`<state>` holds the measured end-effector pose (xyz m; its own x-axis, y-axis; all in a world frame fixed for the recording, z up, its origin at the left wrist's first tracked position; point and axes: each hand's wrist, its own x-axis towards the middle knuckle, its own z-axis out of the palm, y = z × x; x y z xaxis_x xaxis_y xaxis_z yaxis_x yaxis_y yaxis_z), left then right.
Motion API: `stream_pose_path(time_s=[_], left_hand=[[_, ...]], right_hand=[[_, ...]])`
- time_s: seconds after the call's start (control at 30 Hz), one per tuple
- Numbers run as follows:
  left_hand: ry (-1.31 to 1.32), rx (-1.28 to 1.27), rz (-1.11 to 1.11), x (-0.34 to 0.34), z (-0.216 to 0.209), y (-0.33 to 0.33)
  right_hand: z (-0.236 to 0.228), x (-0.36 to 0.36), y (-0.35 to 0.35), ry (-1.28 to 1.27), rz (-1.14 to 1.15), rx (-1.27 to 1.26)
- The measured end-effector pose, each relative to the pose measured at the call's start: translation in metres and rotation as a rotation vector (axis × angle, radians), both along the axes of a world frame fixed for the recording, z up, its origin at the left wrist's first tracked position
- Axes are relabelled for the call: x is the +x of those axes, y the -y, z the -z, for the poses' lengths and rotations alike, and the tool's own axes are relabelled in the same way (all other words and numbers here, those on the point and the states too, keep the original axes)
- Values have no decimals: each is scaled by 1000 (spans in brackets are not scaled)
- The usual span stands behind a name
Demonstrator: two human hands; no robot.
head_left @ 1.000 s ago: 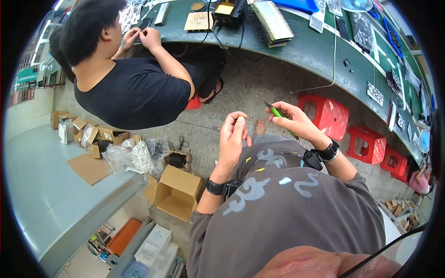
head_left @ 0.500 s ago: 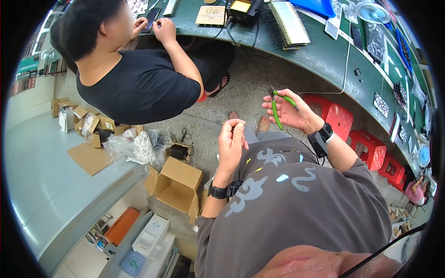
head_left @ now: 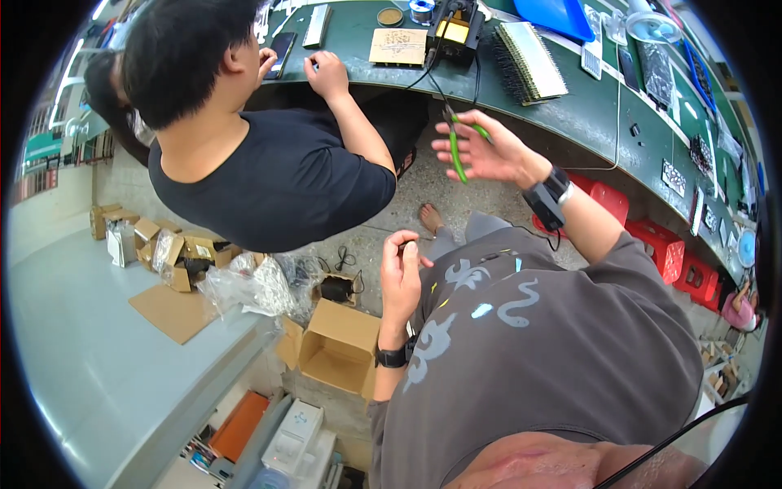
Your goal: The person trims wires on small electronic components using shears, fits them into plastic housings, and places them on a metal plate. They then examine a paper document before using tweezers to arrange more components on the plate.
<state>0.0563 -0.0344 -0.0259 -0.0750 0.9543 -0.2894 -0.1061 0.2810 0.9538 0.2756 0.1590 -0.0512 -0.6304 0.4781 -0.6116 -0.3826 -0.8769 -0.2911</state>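
Diagonal cutters with green handles (head_left: 456,156) lie across the fingers of my right hand (head_left: 503,153), held with the thumb side, jaws pointing away toward the bench. The palm faces up and the other fingers stretch out beneath. My left hand (head_left: 401,281) is in front of my body with fingers curled and the thumb against them. A small dark spot shows at its fingertips, too small to name. Beyond my right hand runs the edge of the green workbench (head_left: 562,122).
A person in black (head_left: 269,175) sits at the bench on the left. On it are a soldering station (head_left: 456,37), a wooden block (head_left: 397,46), a stack of bristling strips (head_left: 529,61) and a blue tray (head_left: 554,18). Red stools (head_left: 656,244) stand right; an open carton (head_left: 338,346) lies left.
My right hand has moved forward and left with the cutters, closer to the bench edge. My left hand stays curled near my body. The view has shifted, and the seated person appears farther right.
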Motion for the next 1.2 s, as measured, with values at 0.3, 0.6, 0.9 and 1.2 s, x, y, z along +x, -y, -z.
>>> stream_pose_path(time_s=[0.3,0.6,0.9,1.2], left_hand=[[-180,-6,-179,-46,15,16],[-74,-173,-550,-57,8,9],[-111,-292,-856,-41,-2,-19],[-117,-208,-703,-40,-7,-42]], right_hand=[[47,-135,-190,230,270,73],[129,-222,-371,922,259,453],[146,-215,-454,1771,-29,784],[150,-200,-454,1742,710,1013]])
